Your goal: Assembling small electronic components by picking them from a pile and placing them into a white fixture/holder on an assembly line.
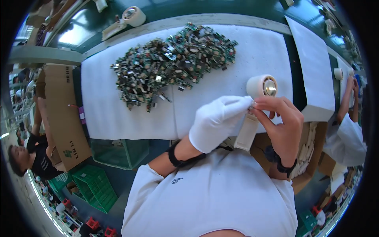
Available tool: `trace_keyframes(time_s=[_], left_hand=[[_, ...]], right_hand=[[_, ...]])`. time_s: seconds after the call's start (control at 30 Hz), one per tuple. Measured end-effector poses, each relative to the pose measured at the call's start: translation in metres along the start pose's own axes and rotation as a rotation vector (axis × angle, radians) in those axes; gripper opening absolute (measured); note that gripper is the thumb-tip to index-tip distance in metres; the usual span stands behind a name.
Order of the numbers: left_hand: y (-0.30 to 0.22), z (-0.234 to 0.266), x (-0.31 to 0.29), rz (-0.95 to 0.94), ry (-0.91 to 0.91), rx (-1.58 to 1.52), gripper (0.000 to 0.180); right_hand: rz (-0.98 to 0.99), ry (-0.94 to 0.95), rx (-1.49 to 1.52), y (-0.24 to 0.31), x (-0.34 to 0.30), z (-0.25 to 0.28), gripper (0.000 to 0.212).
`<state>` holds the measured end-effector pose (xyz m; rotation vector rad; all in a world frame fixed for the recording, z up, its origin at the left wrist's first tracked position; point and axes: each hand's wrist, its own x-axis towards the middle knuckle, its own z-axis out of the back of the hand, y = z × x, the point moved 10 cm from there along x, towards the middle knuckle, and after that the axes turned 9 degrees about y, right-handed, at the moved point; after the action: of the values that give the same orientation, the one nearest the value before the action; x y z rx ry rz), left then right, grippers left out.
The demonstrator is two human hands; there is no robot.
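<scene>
My left hand [219, 119], in a white glove, has its fingers pinched together above the near edge of the table. My bare right hand [285, 123] meets it there, thumb and forefinger pressed together at the same spot. Something tiny and shiny sits between the fingertips, too small to name. Right behind the fingers is a white round fan head [254, 87] with a silvery centre. A pale, open handle shell [247, 132] lies below them, over the table's near edge. My hands hide whether head and handle are joined.
Small green circuit boards [173, 59] lie heaped on a white foam sheet [130, 124]. Another fan [134, 16] is at the far side. A cardboard box [63, 114] and green crates [94, 187] stand left; a box of pale parts [310, 148] is at right. Other people work on both sides.
</scene>
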<state>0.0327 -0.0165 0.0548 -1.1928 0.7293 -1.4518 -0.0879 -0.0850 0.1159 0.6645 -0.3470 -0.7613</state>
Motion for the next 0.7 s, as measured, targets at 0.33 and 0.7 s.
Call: trace_keyframes(time_s=[0.33,0.7], left_hand=[[-0.019,-0.013,-0.018,-0.06,-0.03,0.288,0.049],[0.024,-0.031,-0.013,0.273,0.191,-0.041,0.034]], right_hand=[[-0.212,-0.199,0.356,-0.026,-0.025,-0.016,0.029],[-0.286,-0.349,0.498,-0.035,-0.035,-0.03,0.026]])
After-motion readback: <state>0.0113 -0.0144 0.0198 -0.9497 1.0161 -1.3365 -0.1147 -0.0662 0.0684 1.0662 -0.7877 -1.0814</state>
